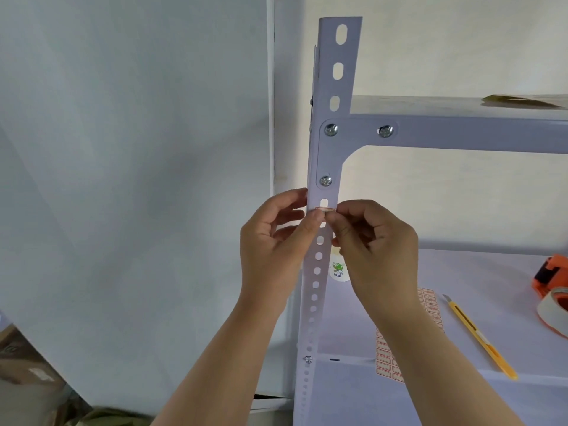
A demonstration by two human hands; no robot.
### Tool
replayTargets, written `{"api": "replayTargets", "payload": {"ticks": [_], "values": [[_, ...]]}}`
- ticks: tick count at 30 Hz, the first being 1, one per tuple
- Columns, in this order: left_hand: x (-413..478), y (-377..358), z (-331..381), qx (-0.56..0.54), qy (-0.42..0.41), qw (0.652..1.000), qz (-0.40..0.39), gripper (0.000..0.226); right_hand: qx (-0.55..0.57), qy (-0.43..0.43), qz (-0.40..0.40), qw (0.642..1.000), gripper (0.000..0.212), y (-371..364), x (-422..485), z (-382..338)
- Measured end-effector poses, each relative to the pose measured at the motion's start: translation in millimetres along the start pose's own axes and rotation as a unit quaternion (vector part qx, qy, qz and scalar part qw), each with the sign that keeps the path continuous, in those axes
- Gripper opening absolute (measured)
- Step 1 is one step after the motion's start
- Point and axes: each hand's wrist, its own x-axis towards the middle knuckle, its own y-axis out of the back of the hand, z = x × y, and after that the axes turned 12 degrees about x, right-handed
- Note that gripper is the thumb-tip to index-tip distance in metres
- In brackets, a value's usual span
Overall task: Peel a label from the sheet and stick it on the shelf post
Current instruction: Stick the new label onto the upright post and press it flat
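Note:
A white perforated shelf post (333, 87) runs upright through the middle of the head view. A small red-bordered label (325, 209) lies across its front face, just under an oblong hole. My left hand (273, 241) reaches in from the left, its thumb tip pressing on the label's lower edge, while its fingers curl behind the post. My right hand (368, 241) comes from the right, thumb and forefinger pinched at the label's right end. The label sheet (385, 361) with red-bordered labels lies on the lower shelf, mostly hidden by my right forearm.
A yellow utility knife (479, 335) lies on the lower shelf (491, 272), right of the sheet. An orange tape dispenser (553, 290) sits at the right edge. A round sticker (339, 269) shows behind the post. The upper shelf beam (461, 133) crosses to the right. A white wall stands left.

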Motion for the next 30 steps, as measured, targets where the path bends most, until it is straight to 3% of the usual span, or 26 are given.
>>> {"api": "replayTargets", "payload": {"ticks": [7, 11, 23, 30], "values": [[-1.3, 2.5, -4.3, -0.02, -0.023, 0.999, -0.039, 0.031, 0.015, 0.006, -0.042, 0.999, 0.014, 6.2, 3.6, -4.5], [-1.6, 6.0, -8.6, -0.009, -0.039, 0.998, -0.056, 0.036, 0.029, -0.001, -0.027, 0.999, 0.008, 3.6, 3.5, -3.9], [4.2, -1.3, -3.6, -0.045, -0.014, 0.999, -0.005, 0.014, 0.017, 0.009, -0.029, 0.999, 0.012, 2.2, 8.1, -3.2], [7.1, 4.5, -4.4, -0.025, -0.014, 0.999, -0.027, 0.017, 0.043, -0.011, -0.042, 0.998, 0.006, 5.2, 7.8, -0.1]]}}
